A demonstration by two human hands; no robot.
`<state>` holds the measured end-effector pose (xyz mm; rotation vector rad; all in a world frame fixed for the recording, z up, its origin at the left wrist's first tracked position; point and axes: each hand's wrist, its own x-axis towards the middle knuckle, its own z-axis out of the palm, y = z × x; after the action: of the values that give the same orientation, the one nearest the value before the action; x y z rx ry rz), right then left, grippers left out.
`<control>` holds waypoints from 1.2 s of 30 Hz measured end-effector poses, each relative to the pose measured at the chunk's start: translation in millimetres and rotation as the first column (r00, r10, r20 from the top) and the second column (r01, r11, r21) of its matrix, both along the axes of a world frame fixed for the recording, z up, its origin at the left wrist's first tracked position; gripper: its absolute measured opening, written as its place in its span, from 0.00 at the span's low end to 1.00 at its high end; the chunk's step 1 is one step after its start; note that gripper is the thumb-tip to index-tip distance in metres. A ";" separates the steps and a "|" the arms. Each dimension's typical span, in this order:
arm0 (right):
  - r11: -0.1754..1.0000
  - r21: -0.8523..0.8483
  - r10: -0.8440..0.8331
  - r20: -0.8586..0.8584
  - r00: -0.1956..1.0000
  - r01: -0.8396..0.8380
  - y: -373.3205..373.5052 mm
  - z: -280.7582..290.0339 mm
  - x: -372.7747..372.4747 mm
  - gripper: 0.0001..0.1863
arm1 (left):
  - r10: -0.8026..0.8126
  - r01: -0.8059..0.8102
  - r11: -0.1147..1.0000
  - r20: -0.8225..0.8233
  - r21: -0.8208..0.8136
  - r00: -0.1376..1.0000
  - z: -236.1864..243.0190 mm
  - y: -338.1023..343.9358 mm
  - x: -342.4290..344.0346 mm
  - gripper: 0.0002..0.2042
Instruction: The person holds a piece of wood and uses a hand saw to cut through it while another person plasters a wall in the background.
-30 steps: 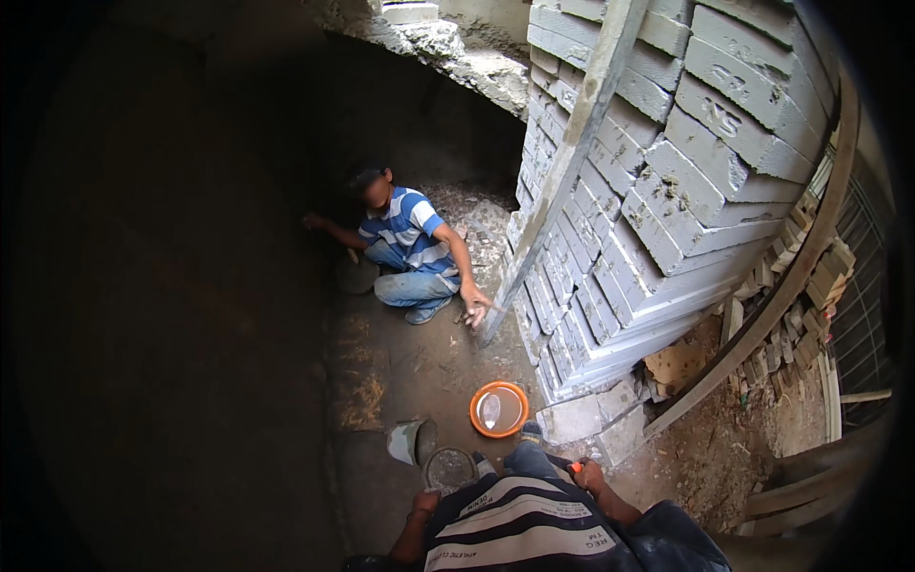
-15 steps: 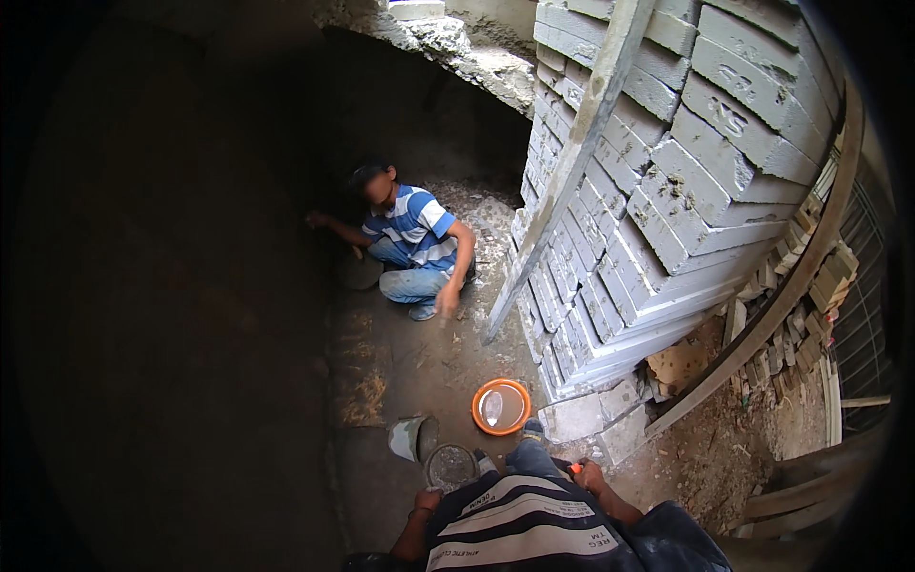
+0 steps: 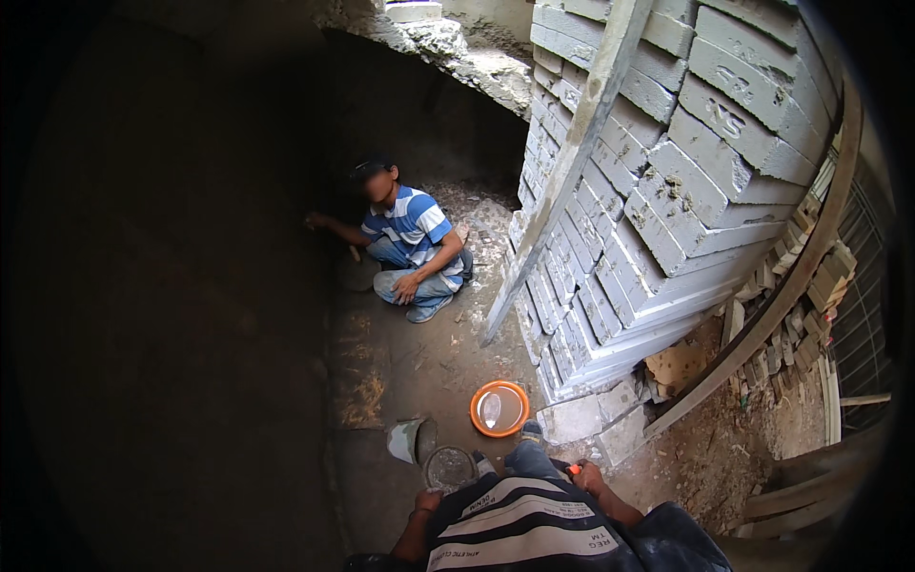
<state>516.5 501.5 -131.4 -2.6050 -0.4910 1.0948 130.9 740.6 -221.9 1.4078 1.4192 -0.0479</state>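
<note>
My right hand (image 3: 589, 478) is closed around a small tool with an orange handle (image 3: 574, 469), held beside my right leg; its far end is hidden. My left hand (image 3: 428, 500) looks curled beside my left knee, close to the rim of a round bucket (image 3: 450, 467) with grey, mortar-like stuff in it. Whatever those fingers hold, if anything, does not show. A pale bucket (image 3: 404, 440) lies tipped on its side just beyond. Ahead of my feet stands an orange basin (image 3: 499, 409) of cloudy water, with a pale oval shape in it.
A co-worker (image 3: 415, 238) in a striped shirt squats ahead, one hand toward the dark wall at left. Stacked pale blocks (image 3: 658, 191) rise at right, with a wooden plank (image 3: 572, 172) leaning on them. Loose blocks (image 3: 572, 418) lie at their foot; rubble (image 3: 715, 467) covers the ground.
The co-worker has drawn the lowered hand back and now rests that forearm across the knee. My own hands, the buckets and the basin stay as they were.
</note>
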 end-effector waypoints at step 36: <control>0.998 0.061 0.023 0.022 1.000 -0.024 -10.7 -21.0 0.0 0.23 | -0.288 0.285 0.953 0.018 0.102 0.958 -19.9 10.6 -6.5 0.18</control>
<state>516.5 490.9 -152.4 -2.5665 -0.5525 1.0444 124.4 751.2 -241.9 1.6812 1.1947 -0.1423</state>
